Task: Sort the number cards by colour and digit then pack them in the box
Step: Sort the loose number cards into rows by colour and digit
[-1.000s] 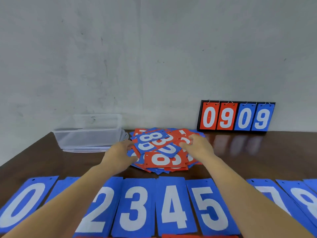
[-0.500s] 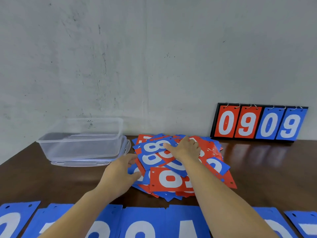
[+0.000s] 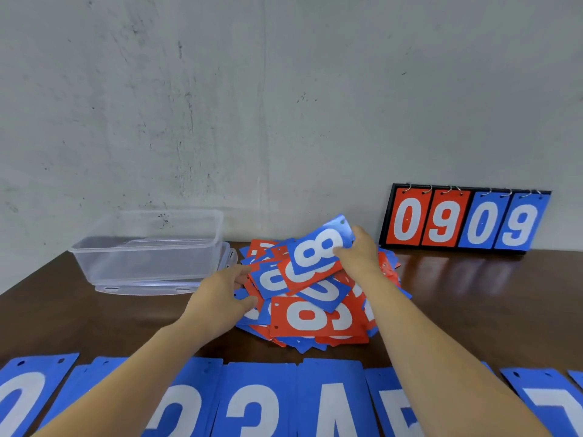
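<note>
From my feed, the tabletop is dark brown wood, glossy enough to mirror what stands on it, and it is pushed against a grey plaster wall marked with scuffs and specks.

One clear plastic box sits at 10 o'clock on its one lid. One black flip scoreboard stands at 2 o'clock against the wall, with four ringed cards, two red and two blue, reading 0 9 0 9.

One loose pile of red and blue number cards lies at the centre, too overlapped to count.

At 6 o'clock runs a row of blue cards. I can read six digits: 0, 2, 3, 4, 5 and 7. The arms hide others.

My right hand pinches one blue 8 card by its end, tilted above the pile's 12 o'clock side. My left hand has its fingers nearly straight, touching the pile's 9 o'clock edge and gripping nothing that I can see.
</note>
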The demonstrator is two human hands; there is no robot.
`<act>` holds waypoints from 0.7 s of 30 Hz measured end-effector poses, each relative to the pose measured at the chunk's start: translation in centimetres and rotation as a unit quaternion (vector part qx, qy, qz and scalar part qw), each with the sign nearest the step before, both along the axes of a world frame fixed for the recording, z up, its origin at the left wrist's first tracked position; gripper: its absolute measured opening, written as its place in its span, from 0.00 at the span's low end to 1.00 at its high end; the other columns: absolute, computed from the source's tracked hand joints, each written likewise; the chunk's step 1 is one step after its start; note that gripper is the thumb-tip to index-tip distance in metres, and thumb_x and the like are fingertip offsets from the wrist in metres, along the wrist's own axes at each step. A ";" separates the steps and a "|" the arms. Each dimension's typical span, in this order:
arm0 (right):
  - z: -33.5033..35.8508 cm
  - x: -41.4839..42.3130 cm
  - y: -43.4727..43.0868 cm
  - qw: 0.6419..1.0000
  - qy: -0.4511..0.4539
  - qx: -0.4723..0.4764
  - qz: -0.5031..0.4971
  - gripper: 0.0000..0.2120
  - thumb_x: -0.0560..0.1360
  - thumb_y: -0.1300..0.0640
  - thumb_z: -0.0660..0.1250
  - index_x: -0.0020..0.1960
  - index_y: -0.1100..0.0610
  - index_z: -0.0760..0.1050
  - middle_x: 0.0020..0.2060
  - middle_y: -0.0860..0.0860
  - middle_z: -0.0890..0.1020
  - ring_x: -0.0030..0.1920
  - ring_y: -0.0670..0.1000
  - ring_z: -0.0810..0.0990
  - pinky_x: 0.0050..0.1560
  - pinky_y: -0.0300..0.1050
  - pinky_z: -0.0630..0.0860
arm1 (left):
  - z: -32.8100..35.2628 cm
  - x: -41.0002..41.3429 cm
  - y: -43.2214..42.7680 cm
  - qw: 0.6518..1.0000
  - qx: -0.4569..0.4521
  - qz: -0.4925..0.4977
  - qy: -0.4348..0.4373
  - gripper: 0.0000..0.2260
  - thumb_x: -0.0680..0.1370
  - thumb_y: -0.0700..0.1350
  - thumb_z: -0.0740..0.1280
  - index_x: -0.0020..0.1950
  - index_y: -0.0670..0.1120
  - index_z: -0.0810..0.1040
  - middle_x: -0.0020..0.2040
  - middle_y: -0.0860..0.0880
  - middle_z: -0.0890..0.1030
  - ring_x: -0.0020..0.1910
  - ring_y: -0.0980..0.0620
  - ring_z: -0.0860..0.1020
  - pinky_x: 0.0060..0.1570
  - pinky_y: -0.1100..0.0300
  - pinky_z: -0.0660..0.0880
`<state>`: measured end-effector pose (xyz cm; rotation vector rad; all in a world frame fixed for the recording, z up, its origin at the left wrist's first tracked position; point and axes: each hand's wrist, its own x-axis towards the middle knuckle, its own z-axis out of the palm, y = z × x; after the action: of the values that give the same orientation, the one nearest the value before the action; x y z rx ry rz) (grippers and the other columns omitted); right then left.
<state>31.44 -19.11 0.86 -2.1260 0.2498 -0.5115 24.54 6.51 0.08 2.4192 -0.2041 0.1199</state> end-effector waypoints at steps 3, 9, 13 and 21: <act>3.1 -2.4 -0.7 0.992 -0.016 0.103 0.066 0.13 0.72 0.68 0.69 0.54 0.58 0.73 0.46 0.53 0.79 0.45 0.53 0.79 0.43 0.46 0.77 | 1.5 -0.5 -0.8 0.999 -0.035 0.005 -0.020 0.24 0.75 0.47 0.72 0.70 0.48 0.71 0.63 0.51 0.78 0.57 0.56 0.77 0.51 0.63 0.75; 8.2 -7.5 -0.7 0.976 0.056 0.087 0.191 0.11 0.73 0.68 0.69 0.53 0.56 0.76 0.48 0.55 0.84 0.45 0.54 0.84 0.45 0.48 0.81 | 5.6 -2.3 -3.1 0.989 -0.129 0.002 -0.065 0.25 0.76 0.54 0.69 0.70 0.46 0.71 0.61 0.51 0.78 0.61 0.53 0.75 0.58 0.57 0.74; 9.9 -10.8 0.3 0.964 0.093 0.049 0.245 0.12 0.73 0.67 0.70 0.56 0.59 0.77 0.48 0.55 0.84 0.46 0.55 0.84 0.42 0.44 0.82 | 6.9 -3.9 -3.9 0.979 -0.192 -0.054 0.045 0.17 0.78 0.56 0.66 0.59 0.46 0.79 0.54 0.51 0.83 0.54 0.52 0.79 0.53 0.55 0.77; 8.8 -16.1 1.9 0.970 0.091 0.138 0.181 0.15 0.73 0.57 0.74 0.57 0.58 0.75 0.45 0.55 0.85 0.38 0.50 0.84 0.36 0.41 0.76 | 6.2 -7.1 -3.7 0.945 -0.291 -0.060 0.136 0.08 0.77 0.44 0.70 0.53 0.42 0.82 0.48 0.44 0.85 0.48 0.44 0.84 0.55 0.44 0.79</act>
<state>15.38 -17.24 9.64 -1.8870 0.0286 -0.0616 17.42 2.79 6.31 1.8030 -0.1602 -0.1862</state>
